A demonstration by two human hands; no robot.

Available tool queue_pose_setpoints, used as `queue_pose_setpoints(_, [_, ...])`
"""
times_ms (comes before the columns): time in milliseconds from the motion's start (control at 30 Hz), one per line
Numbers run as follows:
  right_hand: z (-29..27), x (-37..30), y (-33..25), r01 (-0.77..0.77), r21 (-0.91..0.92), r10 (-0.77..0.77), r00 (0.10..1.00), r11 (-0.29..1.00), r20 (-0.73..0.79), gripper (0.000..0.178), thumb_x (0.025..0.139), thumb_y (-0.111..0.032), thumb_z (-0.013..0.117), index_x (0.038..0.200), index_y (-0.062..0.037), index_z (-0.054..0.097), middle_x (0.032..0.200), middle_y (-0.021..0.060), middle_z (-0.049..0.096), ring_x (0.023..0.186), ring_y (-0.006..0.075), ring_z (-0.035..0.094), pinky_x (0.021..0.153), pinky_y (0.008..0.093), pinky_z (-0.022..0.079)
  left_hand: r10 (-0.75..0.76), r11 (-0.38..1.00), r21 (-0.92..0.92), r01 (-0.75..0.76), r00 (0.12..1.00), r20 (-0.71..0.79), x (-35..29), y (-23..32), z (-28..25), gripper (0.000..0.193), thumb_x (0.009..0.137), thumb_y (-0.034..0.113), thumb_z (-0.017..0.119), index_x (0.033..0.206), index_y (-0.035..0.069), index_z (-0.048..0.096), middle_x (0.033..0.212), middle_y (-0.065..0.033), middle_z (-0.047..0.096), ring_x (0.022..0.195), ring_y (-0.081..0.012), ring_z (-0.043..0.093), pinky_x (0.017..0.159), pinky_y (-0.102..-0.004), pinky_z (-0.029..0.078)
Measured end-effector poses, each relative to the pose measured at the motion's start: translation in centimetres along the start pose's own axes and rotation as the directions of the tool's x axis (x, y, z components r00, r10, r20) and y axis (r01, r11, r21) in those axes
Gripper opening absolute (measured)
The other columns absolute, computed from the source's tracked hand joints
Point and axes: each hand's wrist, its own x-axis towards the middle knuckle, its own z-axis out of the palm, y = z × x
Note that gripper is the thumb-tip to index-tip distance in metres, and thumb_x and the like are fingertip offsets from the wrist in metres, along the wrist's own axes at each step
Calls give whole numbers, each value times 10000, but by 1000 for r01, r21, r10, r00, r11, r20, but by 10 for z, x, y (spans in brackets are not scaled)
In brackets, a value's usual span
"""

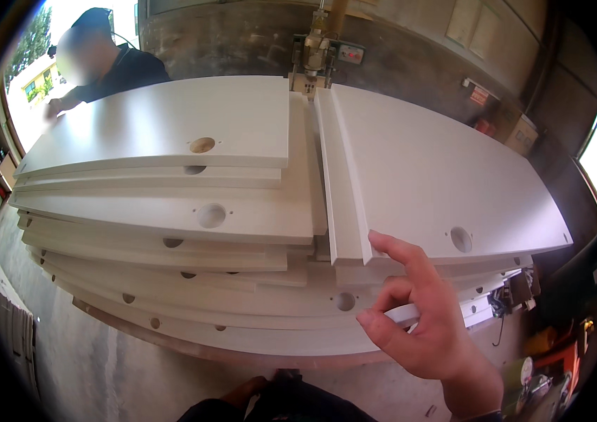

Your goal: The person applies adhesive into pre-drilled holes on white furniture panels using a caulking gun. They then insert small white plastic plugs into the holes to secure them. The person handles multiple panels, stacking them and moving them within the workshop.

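Two stacks of white panels stand side by side in front of me, with round cup holes near their edges, like cabinet doors. My right hand (421, 316) is over the front edge of the right stack's top panel (432, 169). Its thumb and bent fingers pinch a small white flat piece (402, 314), whose kind I cannot make out. The index finger is stretched out, its tip at the panel's near left corner. To the left lies the left stack's top panel (158, 116). What appears to be my left hand (246, 391) hangs low by my dark clothing, dim, its fingers not discernible.
A person in dark clothes (133, 67) leans over the far left end of the panels. A drilling machine (316, 53) stands behind the gap between stacks. Tools and an orange object (569, 359) are at the lower right; more stacked boards (7, 316) stand at left.
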Motion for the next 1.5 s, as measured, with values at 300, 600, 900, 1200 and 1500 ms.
queue_pose_setpoints(300, [-3, 5, 5, 34, 182, -67, 982, 983, 177, 470, 821, 6, 665, 1270, 51, 533, 740, 33, 633, 687, 73, 591, 681, 205, 459, 22, 990, -143, -20, 1000, 13, -29, 12, -16, 504, 919, 522, 484, 1128, 110, 684, 969, -160, 710, 797, -294, 702, 646, -409, 590])
queue_pose_setpoints(600, [-1, -15, 31, 91, 269, -110, 992, 959, 56, 170, 829, -5, 695, 998, 9, 696, 776, 48, 660, 692, 88, 601, 646, 217, 462, 39, 983, -175, -49, 997, -61, -35, 19, -29, 474, 916, 495, 518, 1129, 102, 676, 925, -140, 710, 771, -276, 702, 658, -393, 590])
queue_pose_setpoints(900, [-10, -32, 70, 15, 342, -9, 1000, 940, -20, 158, 890, -113, 662, 1013, -15, 660, 875, 71, 673, 814, 140, 646, 715, 276, 506, 54, 989, 143, -48, 998, -41, -9, -37, -17, 278, 883, 209, 621, 1132, 100, 682, 876, -122, 707, 729, -260, 691, 648, -379, 582])
queue_pose_setpoints(1200, [-27, -63, 83, 95, 364, -38, 986, 927, -163, 138, 873, -73, 691, 986, 7, 686, 847, 69, 687, 766, 123, 644, 704, 248, 514, -3, 989, -150, 1, 1000, -13, -28, 13, -57, 306, 883, 277, 583, 1082, 74, 697, 900, -131, 696, 776, -269, 674, 650, -395, 557])
queue_pose_setpoints(1500, [-45, -112, 138, 18, 358, 39, 987, 934, -153, 218, 862, -78, 687, 1068, -18, 649, 855, 48, 617, 808, 115, 588, 720, 255, 486, 16, 929, -367, -47, 996, -86, -67, 41, -37, 403, 878, 387, 537, 1030, 56, 709, 937, -130, 686, 830, -280, 655, 658, -422, 533])
